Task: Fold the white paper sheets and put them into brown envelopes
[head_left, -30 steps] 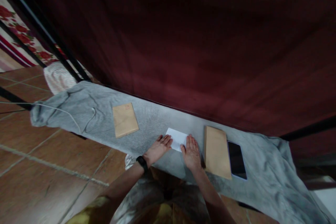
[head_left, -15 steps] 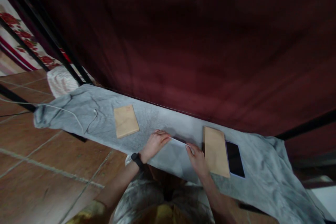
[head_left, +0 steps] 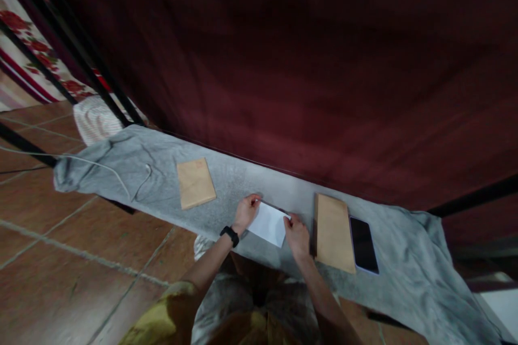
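A white sheet of paper (head_left: 267, 225) is stretched between my two hands, its broad face turned up toward me. My left hand (head_left: 246, 212), with a black watch on the wrist, pinches its far left corner. At the far right corner, my right hand (head_left: 297, 234) grips the same sheet between thumb and fingers. Just right of that hand lies a stack of brown envelopes (head_left: 334, 234). Farther left is a smaller pile of brown envelopes (head_left: 196, 183). Both piles rest on a grey cloth (head_left: 234, 170) spread over a long narrow surface.
A dark-screened phone (head_left: 363, 245) lies right of the larger brown stack. A white cable (head_left: 115, 172) runs over the cloth's left end. Behind the surface hangs a dark red curtain (head_left: 283, 91). Black metal posts (head_left: 76, 38) stand at the left, above a tiled floor (head_left: 81, 269).
The paper has tilted from nearly edge-on to showing its broad white face. My hands have shifted slightly, keeping hold of its two far corners.
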A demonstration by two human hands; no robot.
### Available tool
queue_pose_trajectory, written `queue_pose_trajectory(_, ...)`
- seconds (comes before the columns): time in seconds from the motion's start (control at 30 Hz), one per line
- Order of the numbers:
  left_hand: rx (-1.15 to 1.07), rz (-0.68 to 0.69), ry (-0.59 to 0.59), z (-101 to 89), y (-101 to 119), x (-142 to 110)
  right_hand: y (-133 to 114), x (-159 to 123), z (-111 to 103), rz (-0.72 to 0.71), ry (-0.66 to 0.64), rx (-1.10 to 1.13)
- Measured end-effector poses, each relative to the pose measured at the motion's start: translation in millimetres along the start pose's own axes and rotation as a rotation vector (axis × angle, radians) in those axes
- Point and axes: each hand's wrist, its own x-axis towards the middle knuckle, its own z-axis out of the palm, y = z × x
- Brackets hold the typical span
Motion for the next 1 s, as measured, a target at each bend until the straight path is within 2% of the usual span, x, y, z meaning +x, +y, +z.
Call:
queue_pose_trajectory(0.2,0.247,0.026,0.008,4.2,9,-12,2,3,-2,-0.041,-0.016,-0.144)
queue_pose_trajectory(0.33,0.344,0.033,0.014,8.4,12,-22,-7,0,1,-0.114,0.008,-0.155)
queue_pose_trajectory(0.5,0.410,0.047,0.009,7.3,13,-23,-25,-18,21,-0.372,0.020,-0.093)
queue_pose_trajectory(0.63,0.439,0.102,-0.024,3.7,14,-25,-25,-32,37,-0.415,-0.006,-0.180)
queue_pose_trajectory(0.73,0.474,0.186,-0.031,7.4,16,-35,-20,-37,43,-0.433,0.035,-0.205)
queue_pose_trajectory(0.87,0.542,0.425,-0.116,19.2,15,-57,-15,-38,45,-0.494,0.057,-0.217)
queue_pose_trajectory(1.0,0.619,0.492,-0.162,23.4,8,-69,-13,-37,46,-0.497,0.046,-0.211)
